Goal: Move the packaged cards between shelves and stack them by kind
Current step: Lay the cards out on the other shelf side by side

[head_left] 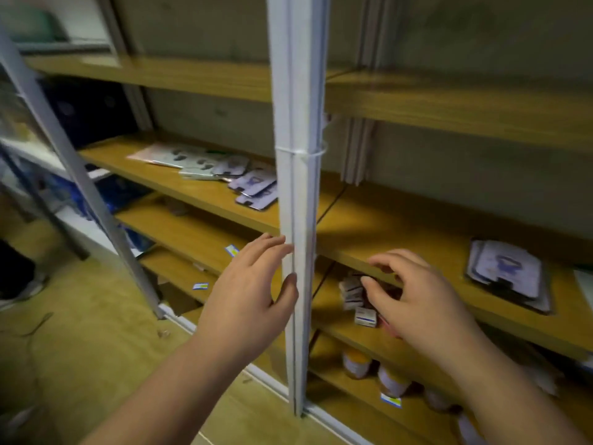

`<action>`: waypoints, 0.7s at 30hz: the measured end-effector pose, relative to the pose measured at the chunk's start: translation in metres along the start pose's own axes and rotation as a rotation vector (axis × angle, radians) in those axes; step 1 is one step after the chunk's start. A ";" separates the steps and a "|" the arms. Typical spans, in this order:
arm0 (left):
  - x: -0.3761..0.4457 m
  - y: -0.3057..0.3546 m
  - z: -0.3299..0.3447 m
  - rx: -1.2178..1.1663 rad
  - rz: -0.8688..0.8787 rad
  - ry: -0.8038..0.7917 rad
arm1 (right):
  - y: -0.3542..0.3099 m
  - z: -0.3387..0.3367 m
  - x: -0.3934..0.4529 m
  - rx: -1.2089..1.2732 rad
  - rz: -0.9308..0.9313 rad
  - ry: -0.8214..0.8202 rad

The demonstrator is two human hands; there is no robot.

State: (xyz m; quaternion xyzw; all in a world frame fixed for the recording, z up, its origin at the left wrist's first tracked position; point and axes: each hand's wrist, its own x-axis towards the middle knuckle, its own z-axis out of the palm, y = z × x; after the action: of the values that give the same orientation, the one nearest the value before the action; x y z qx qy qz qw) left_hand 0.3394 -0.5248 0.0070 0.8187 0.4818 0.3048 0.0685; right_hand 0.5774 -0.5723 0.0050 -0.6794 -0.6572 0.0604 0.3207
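Note:
Loose packaged cards (224,173) lie scattered on the left wooden shelf (192,194), some pale with dark spots, some lilac. A neat pile of lilac packaged cards (508,273) sits on the right shelf (401,232) at the same height. My left hand (253,293) is empty with fingers straight, its thumb and fingertips against the white upright post (300,187). My right hand (414,293) hovers in front of the right shelf's front edge with fingers loosely bent, holding nothing.
Small boxes (357,300) lie on the shelf below, behind my right hand. Jars (373,370) stand on the lowest shelf. A slanted white post (80,175) and blue bags (112,194) are at the left. A black cable (330,207) hangs by the post.

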 end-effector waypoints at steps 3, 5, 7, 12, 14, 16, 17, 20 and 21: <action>-0.006 -0.054 -0.028 0.014 -0.063 0.035 | -0.049 0.040 0.022 0.042 -0.067 -0.015; -0.009 -0.085 -0.042 0.036 -0.107 0.024 | -0.078 0.063 0.033 0.055 -0.091 -0.047; -0.011 -0.112 -0.054 0.049 -0.138 0.013 | -0.102 0.083 0.041 0.051 -0.118 -0.088; 0.000 -0.158 -0.066 0.042 -0.181 0.003 | -0.138 0.119 0.071 0.036 -0.147 -0.130; 0.006 -0.170 -0.064 0.037 -0.193 -0.005 | -0.145 0.131 0.084 0.034 -0.149 -0.134; 0.014 -0.183 -0.062 0.028 -0.201 -0.012 | -0.151 0.144 0.098 0.046 -0.158 -0.128; 0.021 -0.189 -0.062 0.023 -0.209 -0.015 | -0.152 0.151 0.106 0.051 -0.162 -0.123; 0.044 -0.211 -0.061 0.020 -0.232 0.015 | -0.154 0.171 0.139 0.040 -0.156 -0.115; 0.052 -0.218 -0.062 0.023 -0.235 0.016 | -0.155 0.177 0.150 0.043 -0.150 -0.114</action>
State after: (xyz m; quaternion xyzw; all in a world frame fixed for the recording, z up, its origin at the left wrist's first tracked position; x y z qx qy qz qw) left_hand 0.1597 -0.3781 -0.0095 0.7548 0.5785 0.2956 0.0909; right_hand 0.3752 -0.3799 -0.0039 -0.6167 -0.7219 0.0891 0.3009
